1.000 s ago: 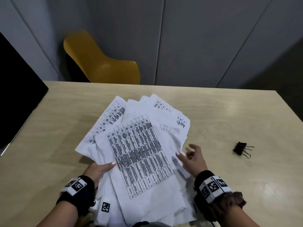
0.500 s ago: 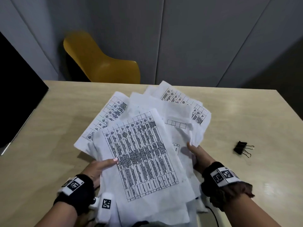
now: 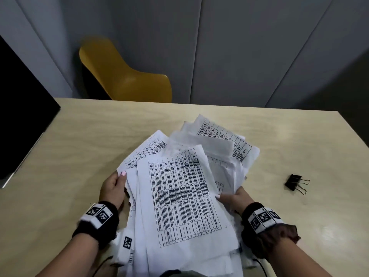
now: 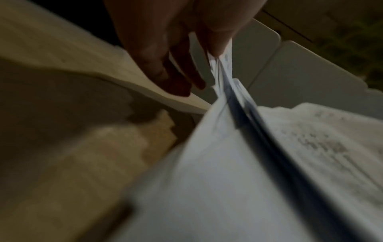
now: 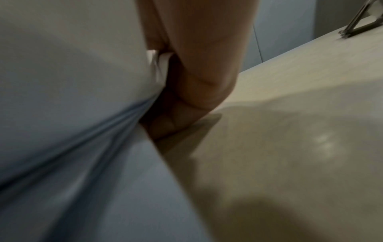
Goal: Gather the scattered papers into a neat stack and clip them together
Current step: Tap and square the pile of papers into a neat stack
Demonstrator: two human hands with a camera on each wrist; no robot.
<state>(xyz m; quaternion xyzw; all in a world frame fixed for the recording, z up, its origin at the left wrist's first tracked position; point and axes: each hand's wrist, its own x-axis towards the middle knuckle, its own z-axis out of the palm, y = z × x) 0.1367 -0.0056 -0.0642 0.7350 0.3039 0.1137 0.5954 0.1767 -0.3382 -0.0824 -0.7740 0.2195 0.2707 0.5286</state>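
My left hand [image 3: 113,188] grips the left edge of the papers [image 3: 183,196], thumb on top of the sheets and fingers [image 4: 176,77] reaching beneath them; the left wrist view shows the thumb pressing the bunched edges against the fingers. My right hand [image 3: 232,198] holds the right edge the same way, thumb lying across the top sheet and fingers [image 5: 199,78] curled under the pile, so that the edges fold into a crease at my knuckles. The papers sit between both hands, fanned and uneven, their far corners splayed out over the table [image 3: 79,146]. The top sheet carries a printed grid. The binder clip [image 3: 295,182] lies on the table well to the right of the pile, untouched, its wire handles pointing right.
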